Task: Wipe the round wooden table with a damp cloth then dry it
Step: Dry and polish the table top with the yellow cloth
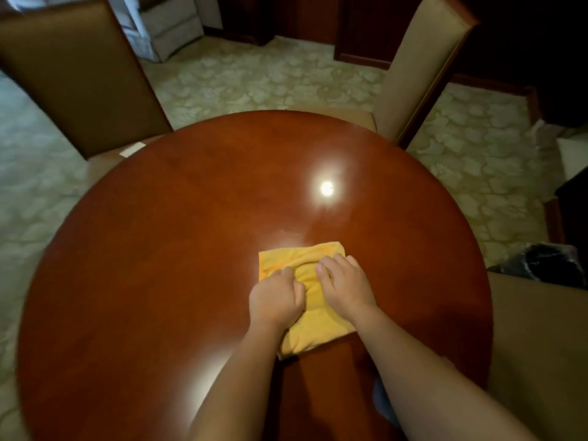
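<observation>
Yellow cloth (pixel 305 300) lies lengthwise toward far-right, both hands pressing it.

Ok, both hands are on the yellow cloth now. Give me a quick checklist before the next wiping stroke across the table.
1. Left hand on the yellow cloth: ok, fingers curled into the fabric.
2. Right hand on the cloth: ok, fingers bent down onto it, bunching it against the left.
3. Cloth flat on the round table: not ok, a ridge is pushed up between the hands.
4. Path across the tabletop: ok, no objects visible on the wood ahead.
5. Two chairs at the far edge: ok, both stand off the top.
6. Cloth damp or dry: cannot tell.
</observation>
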Motion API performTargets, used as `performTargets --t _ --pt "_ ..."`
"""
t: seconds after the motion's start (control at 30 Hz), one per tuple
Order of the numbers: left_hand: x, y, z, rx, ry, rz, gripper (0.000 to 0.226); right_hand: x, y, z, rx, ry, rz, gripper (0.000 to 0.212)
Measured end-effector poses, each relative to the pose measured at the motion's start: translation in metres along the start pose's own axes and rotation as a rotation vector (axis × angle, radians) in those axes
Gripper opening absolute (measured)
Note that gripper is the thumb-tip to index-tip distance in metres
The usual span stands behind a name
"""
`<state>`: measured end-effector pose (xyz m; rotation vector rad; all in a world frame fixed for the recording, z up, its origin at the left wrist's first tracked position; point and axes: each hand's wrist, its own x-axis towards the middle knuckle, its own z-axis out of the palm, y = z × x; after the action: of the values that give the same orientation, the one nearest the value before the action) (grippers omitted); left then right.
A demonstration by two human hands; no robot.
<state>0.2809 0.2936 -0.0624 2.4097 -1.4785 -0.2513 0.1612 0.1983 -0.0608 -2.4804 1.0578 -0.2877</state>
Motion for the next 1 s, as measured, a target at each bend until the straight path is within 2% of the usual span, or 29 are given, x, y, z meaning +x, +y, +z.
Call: performTargets --t 0.1,0.17,0.23,0.33,0.6,1.0 --pt "-0.029 -0.022 -0.01 -0.008 0.008 0.001 0.061 -0.022 -0.026 0.011 0.084 -0.01 0.024 0.049" --pt "-0.036 -0.031 -0.012 -0.02 0.05 0.012 0.048 -0.026 -0.036 0.017 0.106 0.011 0.063 0.045" --pt "-0.035 -0.034 -0.012 -0.007 0.101 0.03 0.032 -0.022 -0.038 0.023 0.043 0.109 0.039 0.044" --pt "-0.025 -0.034 -0.006 -0.007 0.153 0.041 0.025 -0.015 -0.037 0.029 -0.103 0.239 0.026 0.032" --pt "0.047 -0.037 0.001 -0.019 0.221 0.092 0.027 0.044 -0.022 0.034 -0.151 0.339 0.118 0.03" --pt "0.159 -0.025 0.01 -0.01 0.287 -0.005 0.034 0.165 0.016 0.022 -0.14 0.387 0.052 0.032"
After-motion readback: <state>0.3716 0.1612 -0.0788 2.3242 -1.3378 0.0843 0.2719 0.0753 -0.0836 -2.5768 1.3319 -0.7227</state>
